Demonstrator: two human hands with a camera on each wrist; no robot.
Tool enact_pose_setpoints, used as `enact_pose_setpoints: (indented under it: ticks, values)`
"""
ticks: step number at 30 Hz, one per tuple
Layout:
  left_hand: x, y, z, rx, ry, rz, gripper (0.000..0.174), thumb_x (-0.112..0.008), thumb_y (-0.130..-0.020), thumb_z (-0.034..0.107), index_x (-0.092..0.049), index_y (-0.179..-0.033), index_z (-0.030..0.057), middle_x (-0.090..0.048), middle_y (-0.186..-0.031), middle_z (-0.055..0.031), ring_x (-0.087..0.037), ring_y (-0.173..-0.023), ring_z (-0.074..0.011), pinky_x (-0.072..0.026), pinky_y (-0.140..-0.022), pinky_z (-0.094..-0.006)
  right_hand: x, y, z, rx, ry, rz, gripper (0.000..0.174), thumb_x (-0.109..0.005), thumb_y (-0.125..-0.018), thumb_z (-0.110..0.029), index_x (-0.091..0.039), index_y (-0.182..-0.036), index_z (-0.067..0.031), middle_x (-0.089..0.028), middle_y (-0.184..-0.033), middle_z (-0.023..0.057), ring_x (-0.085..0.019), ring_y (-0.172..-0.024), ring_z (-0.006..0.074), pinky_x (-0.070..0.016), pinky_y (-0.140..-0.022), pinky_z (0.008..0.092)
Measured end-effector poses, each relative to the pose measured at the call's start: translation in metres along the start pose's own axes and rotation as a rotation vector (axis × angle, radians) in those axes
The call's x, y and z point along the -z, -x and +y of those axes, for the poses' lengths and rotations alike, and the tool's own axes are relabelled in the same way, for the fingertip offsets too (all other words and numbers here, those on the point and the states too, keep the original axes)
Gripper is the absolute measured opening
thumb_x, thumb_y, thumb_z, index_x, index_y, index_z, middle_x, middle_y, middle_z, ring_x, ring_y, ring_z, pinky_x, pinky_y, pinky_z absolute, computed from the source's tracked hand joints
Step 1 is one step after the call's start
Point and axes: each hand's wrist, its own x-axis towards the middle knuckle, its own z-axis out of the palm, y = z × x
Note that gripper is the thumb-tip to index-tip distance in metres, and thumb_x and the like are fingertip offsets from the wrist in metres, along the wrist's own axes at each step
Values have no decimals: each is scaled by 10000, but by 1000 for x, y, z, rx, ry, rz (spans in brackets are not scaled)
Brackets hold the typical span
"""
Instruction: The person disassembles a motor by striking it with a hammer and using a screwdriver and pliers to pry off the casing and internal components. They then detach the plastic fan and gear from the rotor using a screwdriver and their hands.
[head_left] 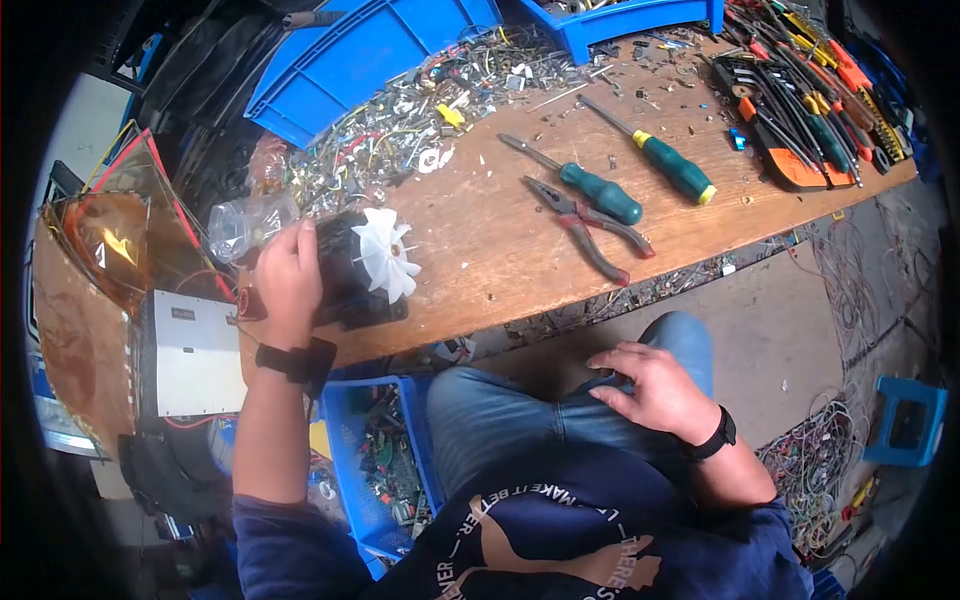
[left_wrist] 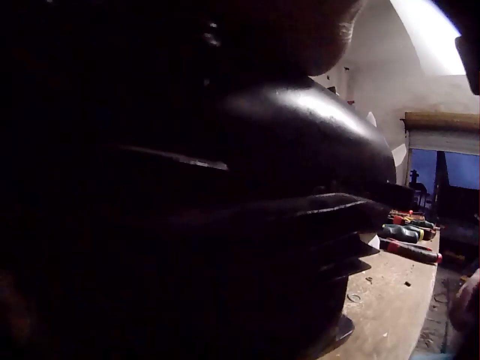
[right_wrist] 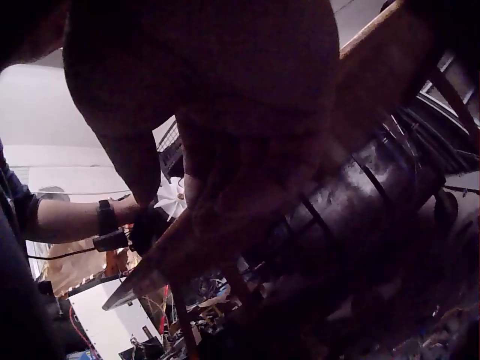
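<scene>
A black finned electric motor (head_left: 342,262) lies near the left end of the wooden workbench, its white plastic fan (head_left: 384,258) facing right. My left hand (head_left: 287,280) grips the motor's left side, and its fingertips are partly hidden. Close up in the left wrist view, the dark motor housing (left_wrist: 315,120) and its fins fill most of the picture. My right hand (head_left: 655,392) is over my lap with loosely bent fingers and nothing in it. To the motor's right lie red-and-black pliers (head_left: 590,228), a green-handled screwdriver (head_left: 598,190) and a second, yellow-tipped screwdriver (head_left: 675,168).
Small scrap parts (head_left: 440,110) are heaped behind the motor, beside a blue bin (head_left: 350,60). A clear plastic cup (head_left: 240,225) stands to the left. Many tools (head_left: 810,110) lie at the far right. Below the bench edge is a blue basket (head_left: 345,450) of circuit boards.
</scene>
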Motion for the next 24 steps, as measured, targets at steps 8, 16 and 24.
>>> enact_pose_setpoints:
  ticks: [8, 16, 24]
  values:
    - [2, 1, 3, -16, -1, 10, 342, -506, -953, 298, -668, -914, -1, -645, -859, -220, -610, -818, -410, -460, -723, -457, 1, -3, 1, -9, -4, -6, 307, -728, -786, -191, -649, -1038, -35, -640, -926, 147, -636, -844, 344, -529, -737, 411]
    - [1, 2, 3, -7, -37, 23, 324, -521, -949, 287, -680, -933, 5, -665, -901, -212, -624, -857, -399, -474, -750, -449, -3, -2, -2, -1, -16, -4, 306, -727, -788, -183, -649, -1043, -32, -639, -926, 150, -637, -846, 346, -530, -738, 412]
    - [3, 1, 6, 22, 28, -11, 294, -531, -943, 259, -685, -925, 9, -674, -916, -198, -625, -876, -384, -479, -772, -452, 4, -37, -40, 204, 24, 11, 290, -738, -770, -168, -648, -1015, -41, -633, -905, 142, -633, -848, 342, -526, -736, 409]
